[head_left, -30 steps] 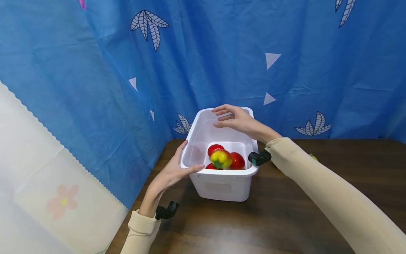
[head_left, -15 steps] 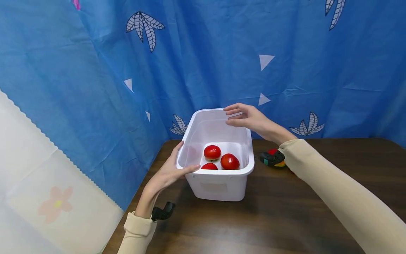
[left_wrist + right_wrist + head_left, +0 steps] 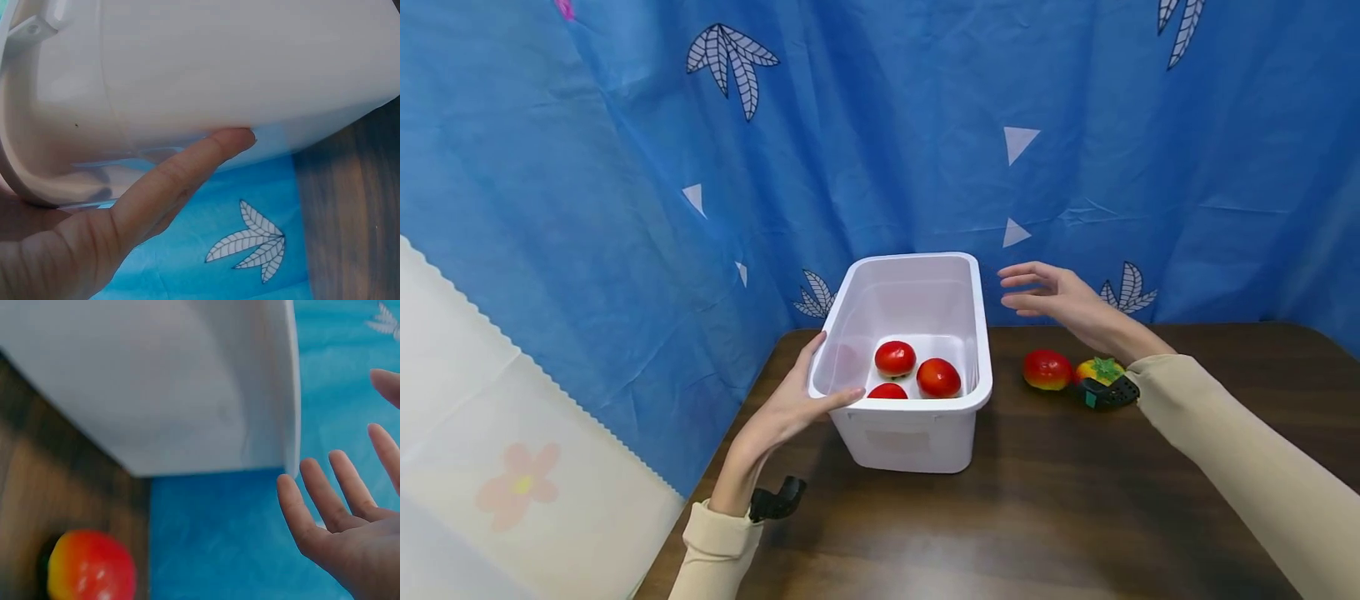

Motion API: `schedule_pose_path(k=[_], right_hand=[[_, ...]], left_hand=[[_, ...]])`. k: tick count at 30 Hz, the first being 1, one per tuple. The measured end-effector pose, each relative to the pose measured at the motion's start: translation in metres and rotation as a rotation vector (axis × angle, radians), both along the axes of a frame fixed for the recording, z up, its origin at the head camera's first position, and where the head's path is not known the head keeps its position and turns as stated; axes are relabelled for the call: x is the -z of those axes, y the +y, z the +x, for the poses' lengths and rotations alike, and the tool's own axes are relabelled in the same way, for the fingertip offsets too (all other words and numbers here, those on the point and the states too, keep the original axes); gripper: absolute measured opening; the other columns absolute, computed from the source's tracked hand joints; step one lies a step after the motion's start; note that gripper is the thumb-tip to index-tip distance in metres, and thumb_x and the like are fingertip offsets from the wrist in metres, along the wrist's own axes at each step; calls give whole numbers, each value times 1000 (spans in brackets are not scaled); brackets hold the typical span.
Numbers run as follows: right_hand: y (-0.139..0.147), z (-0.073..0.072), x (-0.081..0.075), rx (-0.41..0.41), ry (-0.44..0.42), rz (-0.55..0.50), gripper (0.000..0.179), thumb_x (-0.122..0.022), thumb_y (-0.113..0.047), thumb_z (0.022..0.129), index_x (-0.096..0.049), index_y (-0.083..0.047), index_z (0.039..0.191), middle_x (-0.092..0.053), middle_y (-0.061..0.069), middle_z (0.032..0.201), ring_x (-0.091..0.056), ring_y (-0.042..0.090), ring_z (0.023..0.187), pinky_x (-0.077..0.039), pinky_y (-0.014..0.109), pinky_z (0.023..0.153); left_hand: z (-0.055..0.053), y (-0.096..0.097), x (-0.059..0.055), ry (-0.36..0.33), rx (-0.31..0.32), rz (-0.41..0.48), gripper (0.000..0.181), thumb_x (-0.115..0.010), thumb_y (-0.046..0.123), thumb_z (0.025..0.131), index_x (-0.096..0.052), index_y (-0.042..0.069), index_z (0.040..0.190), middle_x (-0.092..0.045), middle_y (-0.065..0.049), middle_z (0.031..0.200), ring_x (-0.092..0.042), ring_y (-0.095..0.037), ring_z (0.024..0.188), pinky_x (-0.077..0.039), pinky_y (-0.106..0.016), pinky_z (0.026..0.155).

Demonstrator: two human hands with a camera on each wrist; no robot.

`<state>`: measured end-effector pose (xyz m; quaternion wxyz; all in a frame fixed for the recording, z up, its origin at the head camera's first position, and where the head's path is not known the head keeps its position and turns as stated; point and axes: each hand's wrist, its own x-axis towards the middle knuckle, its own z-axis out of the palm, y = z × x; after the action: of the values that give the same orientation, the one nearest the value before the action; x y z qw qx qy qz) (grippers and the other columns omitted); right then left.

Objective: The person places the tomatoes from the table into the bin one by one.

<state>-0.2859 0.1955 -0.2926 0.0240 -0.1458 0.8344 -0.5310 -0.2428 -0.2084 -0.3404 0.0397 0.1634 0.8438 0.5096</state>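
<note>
- Table (image 3: pixel 1015 508) stretching wide to the right, plenty of room that way; left edge close to the white bin (image 3: pixel 898 446), blue curtain (image 3: pixel 887 150) along the back!
- Bin sits between the hands: left hand (image 3: pixel 790 408) grips its near left corner, thumb over the rim.
- Right hand (image 3: pixel 1063 296) is released, fingers loosely bent, off to the bin's right.
- And the count: one bin, three red fruits (image 3: pixel 938 378) inside; outside, one red-and-yellow fruit (image 3: pixel 1047 369), one green-topped yellow fruit (image 3: pixel 1086 371), both near the right hand.
</note>
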Motion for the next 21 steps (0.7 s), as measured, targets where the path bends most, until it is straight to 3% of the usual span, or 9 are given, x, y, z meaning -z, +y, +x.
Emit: schedule_pose_path(k=[6,11,16,18,21], right_hand=[[30,0,26,33,-31,15,64,-63,-28,106,-36,-4,159,-42,25,158,-49,44,138,-55,21,96],[56,3,48,75,-73,30,66,-64,-32,106,-35,-5,159,-38,25,160,-50,43,137,-55,21,95],[84,8,71,127,-62,44,68,-64,-35,106,-34,-4,159,-41,25,157,-61,9,117,-54,17,92],[92,9,79,142,-54,58,69,-63,-35,106,-33,-4,159,-42,25,156,-60,4,113,-55,29,100],[101,10,89,163,-74,64,73,-65,-37,105,-32,-3,159,-41,28,156,-58,25,128,-44,57,113]], left_hand=[[1,0,-3,-13,-11,-10,107,-82,36,88,-13,17,167,-40,-17,157,-49,-43,135,-52,-60,103],[0,1,-3,-21,-20,-19,107,-82,36,88,-13,17,167,-40,-17,157,-50,-41,135,-53,-60,101],[0,1,-4,-24,-13,-11,107,-82,36,88,-12,17,167,-40,-18,157,-49,-43,135,-54,-59,100],[0,0,-4,-28,-14,-12,107,-82,36,88,-11,18,167,-41,-17,157,-50,-42,135,-55,-58,100],[1,0,-4,-26,-15,-18,108,-82,37,88,-11,18,167,-42,-16,156,-51,-41,134,-55,-58,100]])
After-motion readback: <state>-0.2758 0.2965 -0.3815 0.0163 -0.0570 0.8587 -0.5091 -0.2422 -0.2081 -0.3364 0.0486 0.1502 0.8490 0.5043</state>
